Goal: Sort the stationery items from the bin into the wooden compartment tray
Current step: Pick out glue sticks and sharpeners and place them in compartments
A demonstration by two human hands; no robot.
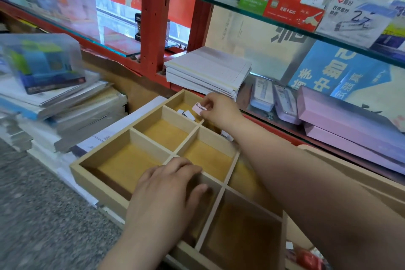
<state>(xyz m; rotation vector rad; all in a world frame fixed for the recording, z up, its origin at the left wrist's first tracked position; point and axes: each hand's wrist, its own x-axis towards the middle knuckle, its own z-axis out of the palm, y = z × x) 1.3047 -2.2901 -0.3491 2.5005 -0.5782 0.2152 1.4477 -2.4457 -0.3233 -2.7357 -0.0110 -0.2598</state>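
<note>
Right hand [219, 109] holds a small pink item [198, 108] over the far corner of the tray [96, 180].

The pink item is pinched between the thumb and curled fingers, just above the far compartment, where two or three small white pieces [187, 114] already lie; blur makes their number unsure. The left hand [166, 188] rests with relaxed fingers on a divider near the middle of the tray and holds nothing. One tray, two hands, one pink item. Both hands and the right arm cover some compartments, so I cannot count them all. What the pink item is stays unclear. At bottom right something red [306, 258] is cut off.
</note>
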